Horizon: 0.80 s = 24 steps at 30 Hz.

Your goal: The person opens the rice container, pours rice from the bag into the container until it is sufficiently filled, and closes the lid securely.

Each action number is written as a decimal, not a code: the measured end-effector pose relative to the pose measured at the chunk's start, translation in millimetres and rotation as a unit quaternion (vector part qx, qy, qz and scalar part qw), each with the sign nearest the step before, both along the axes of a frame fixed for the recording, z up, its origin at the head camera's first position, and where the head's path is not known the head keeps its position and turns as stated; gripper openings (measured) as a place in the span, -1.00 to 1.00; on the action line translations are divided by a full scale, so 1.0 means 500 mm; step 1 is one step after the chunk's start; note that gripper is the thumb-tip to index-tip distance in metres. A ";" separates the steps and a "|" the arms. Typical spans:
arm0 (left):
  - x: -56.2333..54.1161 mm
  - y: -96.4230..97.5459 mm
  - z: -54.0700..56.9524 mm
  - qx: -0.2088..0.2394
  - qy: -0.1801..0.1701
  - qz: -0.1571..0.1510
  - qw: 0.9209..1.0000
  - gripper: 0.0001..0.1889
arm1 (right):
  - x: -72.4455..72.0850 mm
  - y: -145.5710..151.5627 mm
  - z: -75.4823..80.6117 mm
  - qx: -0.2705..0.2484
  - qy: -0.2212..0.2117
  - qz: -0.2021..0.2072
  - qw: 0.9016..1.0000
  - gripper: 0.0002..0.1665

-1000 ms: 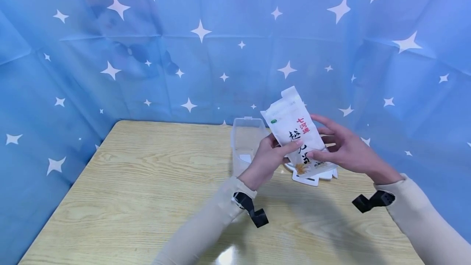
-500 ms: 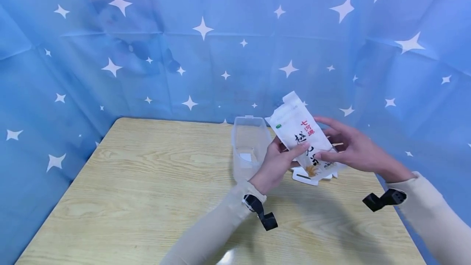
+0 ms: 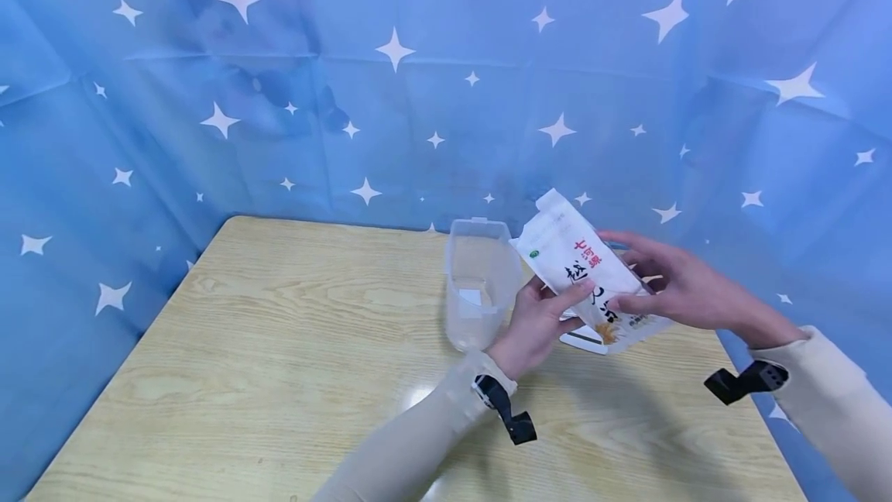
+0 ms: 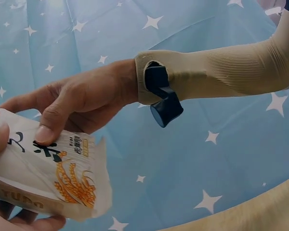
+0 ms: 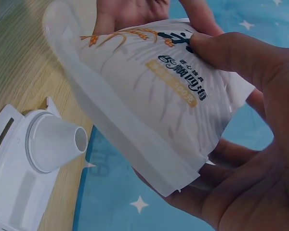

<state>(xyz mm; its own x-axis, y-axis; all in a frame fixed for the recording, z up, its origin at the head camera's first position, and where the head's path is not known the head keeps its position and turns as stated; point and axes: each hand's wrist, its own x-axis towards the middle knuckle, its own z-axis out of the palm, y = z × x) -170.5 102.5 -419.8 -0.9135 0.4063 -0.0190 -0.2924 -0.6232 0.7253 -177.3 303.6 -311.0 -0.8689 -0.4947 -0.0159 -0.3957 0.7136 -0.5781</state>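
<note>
A white rice bag with red and black characters is held tilted above the table, its ragged top edge toward the upper left. My left hand grips its left side, thumb on the printed front and fingers behind. On the right edge my right hand holds it near the lower end; the right wrist view shows the thumb on the front and fingers underneath. Printed rice ears mark the bag's bottom. Left of the bag stands a clear plastic container with a white label inside or on its wall; I cannot tell which.
Under the bag lies a white plastic lid with a cone-shaped spout or cup, mostly covered by the bag in the head view. The wooden table ends at a blue star-patterned curtain.
Both hands have carried the bag slightly right and down, away from the container. The bag leans further over to the left. The head view has shifted a little.
</note>
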 end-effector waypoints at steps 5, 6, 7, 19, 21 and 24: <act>0.003 0.020 -0.009 0.028 -0.030 0.009 0.999 -0.64 | 0.002 0.006 0.006 0.010 0.005 0.008 1.000 0.00; 0.003 0.023 -0.011 0.034 -0.035 0.011 0.999 -0.64 | 0.002 0.006 0.007 0.013 0.007 0.012 1.000 -0.01; 0.004 0.024 -0.013 0.042 -0.039 0.011 0.998 -0.64 | 0.002 0.005 0.008 0.017 0.010 0.014 1.000 -0.01; -0.002 0.032 -0.058 0.126 -0.054 -0.039 0.990 -0.62 | 0.005 -0.012 0.014 0.074 0.031 0.017 0.997 -0.06; -0.003 0.031 -0.064 0.135 -0.057 -0.047 0.988 -0.61 | 0.005 -0.015 0.016 0.080 0.030 0.019 0.996 -0.06; -0.003 0.031 -0.068 0.151 -0.058 -0.057 0.985 -0.58 | 0.005 -0.020 0.019 0.089 0.033 0.023 0.995 -0.05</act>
